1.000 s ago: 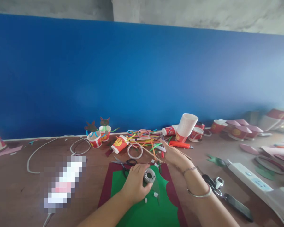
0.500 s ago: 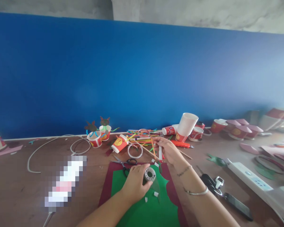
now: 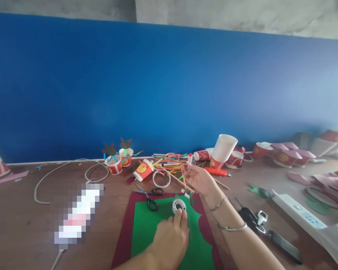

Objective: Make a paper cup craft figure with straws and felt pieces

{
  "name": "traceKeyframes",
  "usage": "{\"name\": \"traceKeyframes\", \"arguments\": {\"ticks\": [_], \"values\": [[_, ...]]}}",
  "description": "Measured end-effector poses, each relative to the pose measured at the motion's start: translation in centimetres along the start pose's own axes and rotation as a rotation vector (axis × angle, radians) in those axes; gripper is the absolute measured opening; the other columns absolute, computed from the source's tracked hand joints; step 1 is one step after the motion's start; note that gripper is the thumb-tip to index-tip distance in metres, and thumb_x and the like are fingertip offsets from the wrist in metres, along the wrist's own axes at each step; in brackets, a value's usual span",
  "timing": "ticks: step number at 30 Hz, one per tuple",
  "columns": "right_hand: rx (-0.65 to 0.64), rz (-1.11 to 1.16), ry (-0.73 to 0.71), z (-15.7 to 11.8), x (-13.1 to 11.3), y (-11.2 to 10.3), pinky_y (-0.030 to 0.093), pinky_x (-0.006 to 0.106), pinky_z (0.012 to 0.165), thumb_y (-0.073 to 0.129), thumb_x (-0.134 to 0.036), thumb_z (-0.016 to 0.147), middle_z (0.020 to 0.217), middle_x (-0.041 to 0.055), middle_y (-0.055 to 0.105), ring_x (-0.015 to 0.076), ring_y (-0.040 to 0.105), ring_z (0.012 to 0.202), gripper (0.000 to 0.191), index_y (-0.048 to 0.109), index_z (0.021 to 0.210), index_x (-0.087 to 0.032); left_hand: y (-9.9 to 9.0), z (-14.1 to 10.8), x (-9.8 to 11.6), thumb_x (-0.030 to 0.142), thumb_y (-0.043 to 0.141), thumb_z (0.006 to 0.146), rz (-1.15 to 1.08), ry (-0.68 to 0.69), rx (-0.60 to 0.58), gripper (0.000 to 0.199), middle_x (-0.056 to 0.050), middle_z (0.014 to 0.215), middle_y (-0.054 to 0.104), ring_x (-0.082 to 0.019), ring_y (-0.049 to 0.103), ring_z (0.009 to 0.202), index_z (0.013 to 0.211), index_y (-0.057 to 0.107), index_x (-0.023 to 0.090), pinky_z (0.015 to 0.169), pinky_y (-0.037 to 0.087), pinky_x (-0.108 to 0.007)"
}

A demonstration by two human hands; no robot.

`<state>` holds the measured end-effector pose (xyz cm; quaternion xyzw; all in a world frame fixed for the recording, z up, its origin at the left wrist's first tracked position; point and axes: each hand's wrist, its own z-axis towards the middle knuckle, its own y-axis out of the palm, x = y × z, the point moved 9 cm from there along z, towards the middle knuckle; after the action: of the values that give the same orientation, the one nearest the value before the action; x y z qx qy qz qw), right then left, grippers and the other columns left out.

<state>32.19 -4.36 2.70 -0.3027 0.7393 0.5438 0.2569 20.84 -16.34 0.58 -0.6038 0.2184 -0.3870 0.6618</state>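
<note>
Roll of tape (image 3: pixel 175 205): a white ring with a glossy, plastic-looking rim and a dark round opening, on the upper part of the green sheet (image 3: pixel 146 232).
Left hand (image 3: pixel 171 236): back uppermost, fingers together and reaching forward, their tips touching the near edge of the roll; the thumb is hidden, so I cannot tell how far the hand is closed or whether it grips.
White tube (image 3: pixel 189 159): slim, smooth and pale with a red top, rising roughly upright from the fingertips of the right hand (image 3: pixel 198 179), in front of the craft pile.
Right hand: nearly closed, thumb and fingers pinched around the tube; a chain bracelet (image 3: pixel 218 204) and a smooth metal bangle (image 3: pixel 232 228) circle the wrist.
Sheets: flat green paper or card with a scalloped right edge, over a dark red sheet (image 3: pixel 122 240) showing on both sides.
Scissors (image 3: pixel 152 203): black looped handles, metal blades apart, across the sheets' top left corner.
Craft pile (image 3: pixel 169 165): thin, straight, many-coloured sticks, tangled together.
Cups: 1 red-and-white paper cup (image 3: pixel 144 170) tipped over; a tall nested stack (image 3: pixel 224 148) leaning; 2 figure cups (image 3: pixel 113 165) topped with dark, eared cutouts.
Cutter (image 3: pixel 216 171): orange, long, beside the stack.
Surface (image 3: pixel 22 228): brown, smooth, against a flat blue wall panel (image 3: pixel 157 82).
</note>
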Motion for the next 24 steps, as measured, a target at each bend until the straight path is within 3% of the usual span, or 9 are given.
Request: {"name": "traceKeyframes", "arguments": {"ticks": [2, 6, 9, 11, 16, 24], "values": [[-0.049, -0.119, -0.039, -0.1, 0.1, 0.4, 0.05, 0.016, 0.053, 0.054, -0.017, 0.084, 0.077, 0.0024, 0.064, 0.0088, 0.062, 0.064, 0.001, 0.054, 0.083, -0.017, 1.3, -0.2, 0.1, 0.008, 0.047, 0.08, 0.064, -0.029, -0.081, 0.053, -0.024, 0.134, 0.05, -0.026, 0.068, 0.074, 0.133, 0.046, 0.01, 0.05, 0.05, -0.032], [-0.153, -0.599, -0.137, 0.1, 1.5, 0.7, 0.043, 0.018, 0.046, 0.056, -0.03, 0.083, 0.074, -0.0018, 0.062, 0.0093, 0.059, 0.056, 0.014, 0.046, 0.082, -0.021, 2.2, -0.1, 0.3, 0.007, 0.047, 0.079, 0.102, -0.037, -0.125, 0.054, -0.025, 0.137, 0.046, -0.026, 0.068, 0.069, 0.133, 0.048, 0.01, 0.044, 0.049, -0.031], [-0.187, -1.073, -0.152, 0.5, 3.6, 0.2, 0.038, 0.018, 0.045, 0.051, -0.019, 0.079, 0.065, -0.0057, 0.056, 0.0081, 0.052, 0.049, 0.009, 0.042, 0.079, -0.021, 1.8, 0.0, -0.1, 0.009, 0.048, 0.081, 0.113, -0.08, -0.113, 0.055, -0.024, 0.135, 0.049, -0.025, 0.068, 0.069, 0.136, 0.044, 0.011, 0.048, 0.052, -0.031], [-0.248, -1.275, -0.184, 0.6, 4.6, 0.3, 0.038, 0.019, 0.048, 0.046, -0.008, 0.073, 0.064, -0.006, 0.052, 0.008, 0.049, 0.052, 0.015, 0.042, 0.077, -0.021, 1.3, 0.1, 0.0, 0.008, 0.05, 0.08, 0.095, -0.074, -0.094, 0.055, -0.024, 0.134, 0.05, -0.026, 0.068, 0.074, 0.135, 0.044, 0.01, 0.051, 0.054, -0.032], [-0.325, -1.386, -0.135, 0.2, 5.3, 0.4, 0.035, 0.019, 0.046, 0.043, -0.001, 0.067, 0.066, -0.0047, 0.05, 0.0079, 0.045, 0.053, 0.021, 0.042, 0.076, -0.02, 0.7, 0.2, 0.3, 0.01, 0.052, 0.082, 0.087, -0.045, -0.075, 0.052, -0.025, 0.13, 0.052, -0.031, 0.066, 0.084, 0.133, 0.045, 0.004, 0.058, 0.056, -0.037], [-0.322, -1.415, -0.039, 0.2, 5.4, 0.0, 0.035, 0.018, 0.044, 0.045, -0.004, 0.07, 0.063, -0.0053, 0.047, 0.0066, 0.041, 0.048, 0.019, 0.041, 0.077, -0.02, 0.1, -0.1, 0.3, 0.023, 0.04, 0.092, 0.182, 0.016, -0.061, 0.048, -0.019, 0.134, 0.05, -0.023, 0.062, 0.091, 0.136, 0.04, 0.004, 0.065, 0.056, -0.032]]}}
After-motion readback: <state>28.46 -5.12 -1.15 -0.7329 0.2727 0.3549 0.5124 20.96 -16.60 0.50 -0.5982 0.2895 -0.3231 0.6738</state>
